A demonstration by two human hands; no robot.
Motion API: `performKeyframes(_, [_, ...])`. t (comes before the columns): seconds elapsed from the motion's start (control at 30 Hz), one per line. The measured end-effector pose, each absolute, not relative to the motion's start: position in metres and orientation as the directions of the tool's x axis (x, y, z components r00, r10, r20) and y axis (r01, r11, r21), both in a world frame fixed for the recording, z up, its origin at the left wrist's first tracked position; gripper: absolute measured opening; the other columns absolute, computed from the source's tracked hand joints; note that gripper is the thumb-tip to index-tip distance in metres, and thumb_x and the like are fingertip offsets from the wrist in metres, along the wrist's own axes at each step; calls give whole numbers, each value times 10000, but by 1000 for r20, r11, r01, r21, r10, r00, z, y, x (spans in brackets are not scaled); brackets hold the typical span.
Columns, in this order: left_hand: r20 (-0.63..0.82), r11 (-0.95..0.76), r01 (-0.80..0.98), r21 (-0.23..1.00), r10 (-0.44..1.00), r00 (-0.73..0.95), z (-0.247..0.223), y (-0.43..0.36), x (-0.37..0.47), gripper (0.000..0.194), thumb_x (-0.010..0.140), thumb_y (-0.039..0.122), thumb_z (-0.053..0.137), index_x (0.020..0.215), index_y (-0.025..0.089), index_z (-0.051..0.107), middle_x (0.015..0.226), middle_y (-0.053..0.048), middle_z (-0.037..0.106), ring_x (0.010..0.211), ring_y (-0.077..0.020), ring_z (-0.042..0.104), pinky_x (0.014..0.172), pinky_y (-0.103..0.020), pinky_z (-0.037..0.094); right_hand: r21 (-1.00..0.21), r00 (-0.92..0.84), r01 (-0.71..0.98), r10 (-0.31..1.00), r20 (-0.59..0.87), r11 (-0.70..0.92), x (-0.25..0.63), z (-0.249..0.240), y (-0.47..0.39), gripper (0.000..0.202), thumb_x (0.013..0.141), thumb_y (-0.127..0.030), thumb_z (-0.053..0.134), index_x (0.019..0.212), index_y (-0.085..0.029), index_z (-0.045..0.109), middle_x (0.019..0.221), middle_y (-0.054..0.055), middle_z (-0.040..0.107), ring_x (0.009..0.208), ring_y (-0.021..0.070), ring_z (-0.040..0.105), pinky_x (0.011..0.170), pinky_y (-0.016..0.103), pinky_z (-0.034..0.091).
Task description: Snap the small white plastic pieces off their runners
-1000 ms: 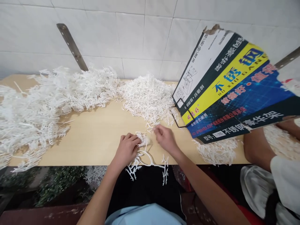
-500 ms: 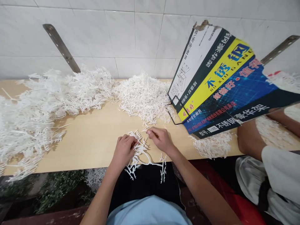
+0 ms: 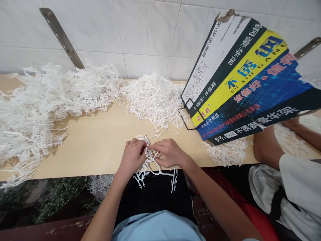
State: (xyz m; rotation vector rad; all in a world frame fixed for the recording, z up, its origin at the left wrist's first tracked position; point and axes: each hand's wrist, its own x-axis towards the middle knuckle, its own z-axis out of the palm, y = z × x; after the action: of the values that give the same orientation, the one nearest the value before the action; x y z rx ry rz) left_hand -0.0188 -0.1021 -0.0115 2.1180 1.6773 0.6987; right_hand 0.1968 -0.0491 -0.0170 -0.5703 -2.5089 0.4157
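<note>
A white plastic branch (image 3: 151,160) with many forked twigs lies at the table's front edge, and its lower stems hang over the edge above my lap. My left hand (image 3: 134,154) is closed on the branch's upper left side, fingertips pinched among the twigs. My right hand (image 3: 170,153) reaches in from the right with its index finger stretched to the twigs beside my left fingertips. Its thumb is apart, lower down against a stem. Whether a small piece sits at the right fingertip is too fine to make out.
A heap of short white twig pieces (image 3: 154,98) is behind my hands. Larger white branches (image 3: 62,93) pile up at left. A printed cardboard sheet (image 3: 240,83) in a black wire stand (image 3: 192,115) rises at right, with a co-worker's arm (image 3: 267,144) and more pieces (image 3: 227,152) beyond.
My right hand has moved left and slightly down onto the branch beside my left hand, its thumb and index finger spreading from a pinch. The camera view has shifted slightly.
</note>
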Motion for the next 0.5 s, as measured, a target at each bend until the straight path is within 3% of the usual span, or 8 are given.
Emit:
performKeyframes(0.13, [160,-229,804,549,973,167,-10,-101,-18,86,892,138,538,877,220,558,816,-25,670,910,-247,575,854,-414,376,-308,-784,360,465,412,880,194,-20,-48,372,889,-372,717,1226,-220,681,896,37,768,760,193,681,671,290,445])
performKeyframes(0.33, [161,-257,814,521,966,202,-11,-101,-18,169,955,201,526,786,216,534,803,-31,671,899,-243,570,825,-404,368,-253,-754,494,555,352,832,194,-25,-47,306,876,-157,638,1169,-227,691,917,25,763,791,184,674,679,276,428])
performKeyframes(0.5, [176,-293,803,518,956,235,-14,-101,-22,153,941,188,567,790,211,579,797,-24,677,903,-234,568,832,-394,367,-205,-767,549,586,262,810,192,-19,-48,431,885,-170,664,1308,-254,639,978,30,734,844,189,648,675,271,434])
